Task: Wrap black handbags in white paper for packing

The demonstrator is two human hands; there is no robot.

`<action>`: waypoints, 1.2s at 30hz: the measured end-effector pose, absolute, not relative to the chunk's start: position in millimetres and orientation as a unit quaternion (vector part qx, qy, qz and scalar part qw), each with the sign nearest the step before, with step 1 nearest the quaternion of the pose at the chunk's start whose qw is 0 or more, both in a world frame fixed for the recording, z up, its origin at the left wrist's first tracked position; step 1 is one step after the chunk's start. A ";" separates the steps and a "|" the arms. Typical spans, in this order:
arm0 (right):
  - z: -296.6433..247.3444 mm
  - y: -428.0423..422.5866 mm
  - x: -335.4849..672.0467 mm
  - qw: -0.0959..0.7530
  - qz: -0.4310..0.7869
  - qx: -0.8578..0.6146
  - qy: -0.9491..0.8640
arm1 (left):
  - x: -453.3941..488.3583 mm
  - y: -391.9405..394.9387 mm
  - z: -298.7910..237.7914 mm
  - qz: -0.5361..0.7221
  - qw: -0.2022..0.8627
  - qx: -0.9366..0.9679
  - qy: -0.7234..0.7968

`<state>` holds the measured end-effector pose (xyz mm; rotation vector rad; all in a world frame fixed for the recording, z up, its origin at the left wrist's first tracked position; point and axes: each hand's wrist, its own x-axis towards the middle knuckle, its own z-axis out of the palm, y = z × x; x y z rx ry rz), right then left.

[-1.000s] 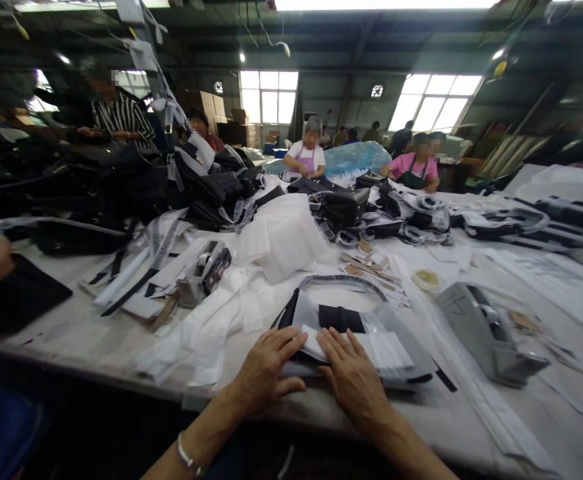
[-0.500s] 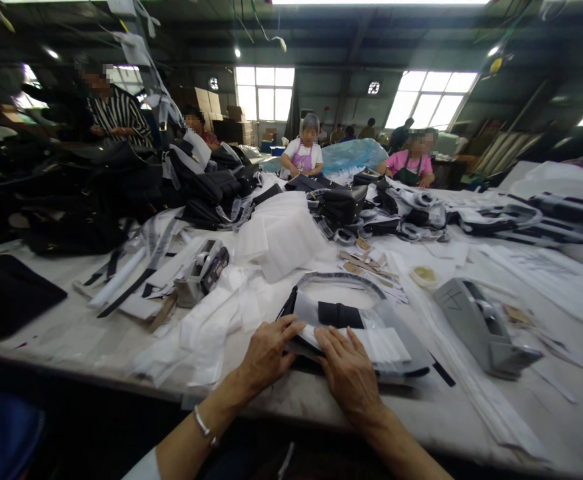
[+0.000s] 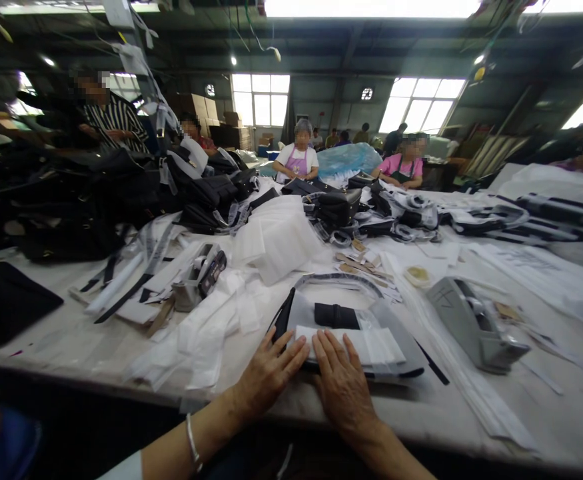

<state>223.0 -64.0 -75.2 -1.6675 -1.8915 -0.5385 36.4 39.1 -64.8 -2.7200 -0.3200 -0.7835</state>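
Observation:
A black handbag [image 3: 336,315] lies on the table in front of me, its body mostly covered by a translucent wrapping sheet, with the wrapped handle [image 3: 338,279] arching away from me. Across its near part runs a strip of white foam [image 3: 381,345]. My left hand [image 3: 271,363] rests on the bag's near left corner and the strip's left end, fingers stretched out. Flat on the strip, just right of it, lies my right hand [image 3: 341,373], its fingers extended. Neither hand is closed round anything.
Grey tape dispensers stand at left [image 3: 198,277] and right [image 3: 476,323]. White foam sheets [image 3: 276,237] are stacked beyond the bag. Black bags [image 3: 338,203] pile up further back. Several co-workers, one in a purple apron [image 3: 297,163], are across the table. The table's edge [image 3: 96,385] is close to me.
My left hand has shifted slightly back, its fingers now flatter on the foam strip. The right hand still lies on the strip, which now shows more of its left end. The view has shifted slightly.

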 end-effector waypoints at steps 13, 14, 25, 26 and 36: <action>-53.3 -53.9 231.9 0.249 -0.194 -0.637 -0.703 | 59.8 55.0 -15.9 -0.132 0.130 -0.977 -0.110; -50.2 -53.3 233.6 0.245 -0.198 -0.638 -0.703 | 60.9 53.9 -13.1 -0.133 0.116 -0.977 -0.122; -31.7 -41.2 257.5 0.259 -0.182 -0.566 -0.761 | 75.0 34.3 -19.7 -0.296 0.234 -0.916 -0.137; -30.1 -39.8 254.9 0.258 -0.173 -0.567 -0.763 | 76.2 35.6 -20.3 -0.312 0.246 -0.907 -0.136; 27.2 -73.8 283.3 0.352 -0.126 -0.556 -0.742 | 48.9 53.4 -41.0 -0.397 0.132 -0.895 -0.152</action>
